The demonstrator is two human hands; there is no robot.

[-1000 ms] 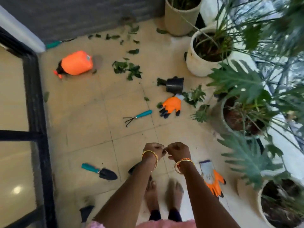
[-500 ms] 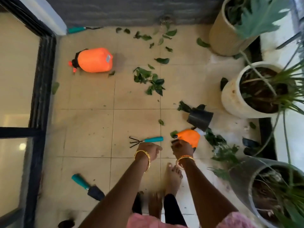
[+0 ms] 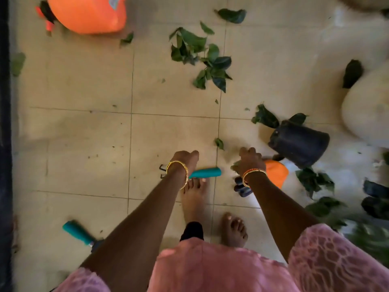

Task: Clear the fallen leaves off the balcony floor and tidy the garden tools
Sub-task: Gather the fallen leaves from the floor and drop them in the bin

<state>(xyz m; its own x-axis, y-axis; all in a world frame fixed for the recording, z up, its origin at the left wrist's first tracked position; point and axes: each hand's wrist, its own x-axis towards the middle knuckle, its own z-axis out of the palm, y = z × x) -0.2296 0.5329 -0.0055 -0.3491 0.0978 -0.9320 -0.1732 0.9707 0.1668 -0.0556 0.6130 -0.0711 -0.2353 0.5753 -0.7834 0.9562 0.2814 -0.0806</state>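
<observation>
Both hands hang over the tiled floor with fingers curled and nothing visible in them. My left hand hovers above a hand rake with a teal handle, hiding its middle; the black tines stick out to the left. My right hand is over an orange glove with black fingertips. Fallen green leaves lie in a cluster further ahead, and more leaves lie to the right. A teal-handled trowel lies at lower left, its blade hidden by my arm.
An orange sprayer lies on its side at top left. A black plastic pot is tipped over beside the glove. A cream planter stands at the right edge. A black door frame runs down the left. My bare feet stand below the rake.
I have stepped forward, so the rake and orange glove now lie just under my hands. My hands, joined a second ago, have moved apart.
</observation>
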